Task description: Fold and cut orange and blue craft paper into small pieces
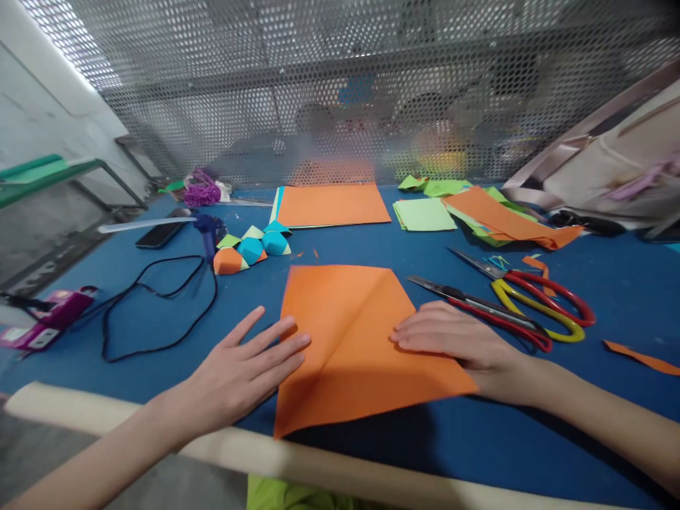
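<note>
A square sheet of orange paper [345, 354] with a diagonal crease lies in front of me, its near edge lifted off the table. My left hand [249, 368] has its fingers spread, with the tips resting on the sheet's left edge. At the right edge, my right hand [451, 336] has its fingers together on top of the paper. Its thumb is hidden beneath the near right corner, so the sheet sits between thumb and fingers. Just beyond that hand lie a utility knife [478, 308] and scissors with red and yellow handles [536, 304].
Folded paper pieces [249, 248] stand beside a blue glue gun [208, 230] with its black cord [154, 265]. Farther back are stacked orange sheets [334, 205], green squares [425, 214], paper scraps [510, 216] and a phone [163, 230]. A perforated metal panel [340, 92] closes the far side.
</note>
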Tool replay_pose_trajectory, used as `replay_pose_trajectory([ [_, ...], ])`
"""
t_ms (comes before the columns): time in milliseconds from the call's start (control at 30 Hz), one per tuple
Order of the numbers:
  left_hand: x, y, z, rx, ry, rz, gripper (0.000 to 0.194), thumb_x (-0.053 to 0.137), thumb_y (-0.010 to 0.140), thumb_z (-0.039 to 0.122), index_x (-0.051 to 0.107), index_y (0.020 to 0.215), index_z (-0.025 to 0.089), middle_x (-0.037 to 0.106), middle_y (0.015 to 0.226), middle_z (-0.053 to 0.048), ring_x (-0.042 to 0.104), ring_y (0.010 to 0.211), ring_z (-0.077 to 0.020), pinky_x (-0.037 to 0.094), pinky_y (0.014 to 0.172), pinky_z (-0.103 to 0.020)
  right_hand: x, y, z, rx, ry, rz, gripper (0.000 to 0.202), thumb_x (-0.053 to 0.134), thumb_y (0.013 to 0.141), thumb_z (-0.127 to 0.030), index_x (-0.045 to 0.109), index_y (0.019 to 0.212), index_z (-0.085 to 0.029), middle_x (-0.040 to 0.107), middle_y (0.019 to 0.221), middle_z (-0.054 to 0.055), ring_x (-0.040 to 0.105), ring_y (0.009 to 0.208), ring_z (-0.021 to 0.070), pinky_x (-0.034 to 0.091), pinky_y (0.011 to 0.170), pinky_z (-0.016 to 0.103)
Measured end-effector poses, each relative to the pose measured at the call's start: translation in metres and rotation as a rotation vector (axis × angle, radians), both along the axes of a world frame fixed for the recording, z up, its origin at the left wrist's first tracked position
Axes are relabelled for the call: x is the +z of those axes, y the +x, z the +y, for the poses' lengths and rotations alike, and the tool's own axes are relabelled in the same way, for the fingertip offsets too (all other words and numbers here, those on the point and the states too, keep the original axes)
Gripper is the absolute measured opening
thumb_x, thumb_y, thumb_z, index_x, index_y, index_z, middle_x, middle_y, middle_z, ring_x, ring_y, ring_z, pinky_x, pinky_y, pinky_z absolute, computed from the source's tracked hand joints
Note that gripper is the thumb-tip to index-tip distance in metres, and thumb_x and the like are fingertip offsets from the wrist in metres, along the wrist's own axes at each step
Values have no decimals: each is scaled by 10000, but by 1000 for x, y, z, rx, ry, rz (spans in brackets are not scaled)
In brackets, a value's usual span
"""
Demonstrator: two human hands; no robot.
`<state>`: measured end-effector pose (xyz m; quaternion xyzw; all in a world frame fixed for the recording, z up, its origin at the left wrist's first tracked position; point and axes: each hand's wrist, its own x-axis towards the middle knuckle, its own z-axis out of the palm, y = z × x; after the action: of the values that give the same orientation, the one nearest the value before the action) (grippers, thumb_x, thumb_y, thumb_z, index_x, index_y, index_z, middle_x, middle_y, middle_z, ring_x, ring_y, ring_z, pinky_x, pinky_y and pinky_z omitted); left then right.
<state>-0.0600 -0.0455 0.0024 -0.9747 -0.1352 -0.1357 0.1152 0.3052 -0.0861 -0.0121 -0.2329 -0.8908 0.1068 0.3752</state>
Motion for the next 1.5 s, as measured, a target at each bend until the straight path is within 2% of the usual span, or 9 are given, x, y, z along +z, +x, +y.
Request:
replay_pose_trajectory([
  [233,-10,-13,9,-18,-300,-140,411,392,984,91,520,1362,189,676,1310,-77,554,1315,-172,332,1208,-434,-14,5,-1,-123,-159,24,273,517,943,-100,692,1123,-208,772,1052,88,715,1031,177,566,910,320],
  [467,20,8,7,408,-769,-111,295,511,937,342,728,1131,295,740,1175,-29,612,1221,-272,398,1137,-472,4,-8,-3,-442,-442,83,284,542,939,-330,715,748,-212,725,682,7,661,574,154,536,531,245],
  [667,26,30,17,636,-1067,-384,299,616,816,508,743,748,246,746,840,-56,653,924,-289,522,874,-371,7,-16,-1,-693,-506,147,403,540,901,-485,597,614,-208,619,583,-6,543,522,147,430,467,254],
  [833,21,34,25,843,-1124,-382,466,645,747,590,524,526,198,522,555,12,465,550,-146,373,516,-248,5,-16,9,-782,-488,158,475,527,896,-520,408,546,-222,401,496,-44,389,472,111,338,448,244],
  [1067,25,55,39,830,-1182,-546,411,631,753,590,601,831,188,652,812,-22,595,763,-208,456,658,-294,-9,-16,21,-730,-288,31,343,502,932,-376,468,626,-223,477,529,-40,435,484,115,367,481,243],
  [1167,25,65,50,845,-1140,-493,335,628,741,521,569,801,197,607,733,4,566,681,-182,418,598,-274,-13,-12,21,-717,-234,0,179,504,932,-308,627,978,-187,659,698,7,580,548,147,460,525,260],
  [1300,22,69,62,887,-967,-296,316,623,709,409,574,943,203,467,591,62,487,555,-160,333,526,-265,-20,-8,20,-722,-96,-115,430,487,945,-265,500,1366,-177,740,1001,86,716,769,206,572,666,317],
  [1367,19,68,66,848,-898,-240,426,601,724,400,560,1094,194,509,630,50,531,593,-181,360,555,-277,-22,-6,21,-714,-2,-213,440,463,962,-247,493,1398,-197,739,1059,96,726,849,213,582,708,313],
  [1500,13,65,67,788,-792,-158,431,523,798,389,549,1186,202,616,779,-4,621,723,-217,433,657,-302,-23,-5,20,-699,78,-383,417,414,982,-203,541,1378,-219,733,933,67,702,724,170,533,597,234],
])
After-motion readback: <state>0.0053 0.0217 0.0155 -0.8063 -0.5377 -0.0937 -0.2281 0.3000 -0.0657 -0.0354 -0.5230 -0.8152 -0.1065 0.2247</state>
